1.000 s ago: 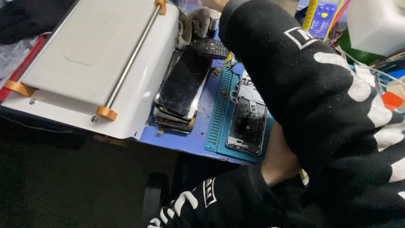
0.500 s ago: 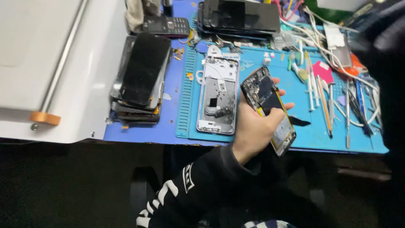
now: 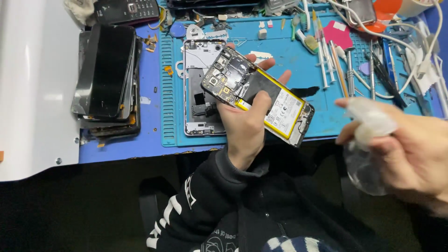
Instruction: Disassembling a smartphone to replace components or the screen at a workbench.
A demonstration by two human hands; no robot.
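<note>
My left hand (image 3: 245, 123) grips an opened phone (image 3: 258, 94) with its back off, the circuit board and yellow-edged battery facing up. It hovers over the near edge of a blue work mat (image 3: 298, 56). My right hand (image 3: 410, 149) is at the right, blurred, closed around a small clear plastic bottle (image 3: 366, 149) with a whitish top. A bare white phone frame (image 3: 201, 88) lies on the mat just left of the held phone.
A stack of dark phone screens (image 3: 108, 74) sits on the blue table at left, beside a white machine (image 3: 35, 88). Tweezers, screwdrivers and brushes (image 3: 345, 60) lie across the mat's right half. Cables (image 3: 420, 51) and an old keypad phone (image 3: 127, 10) lie at the back.
The held phone has been turned over, from dark screen side to open inner side. My right hand has come into view from the right holding the clear bottle. The camera has moved closer.
</note>
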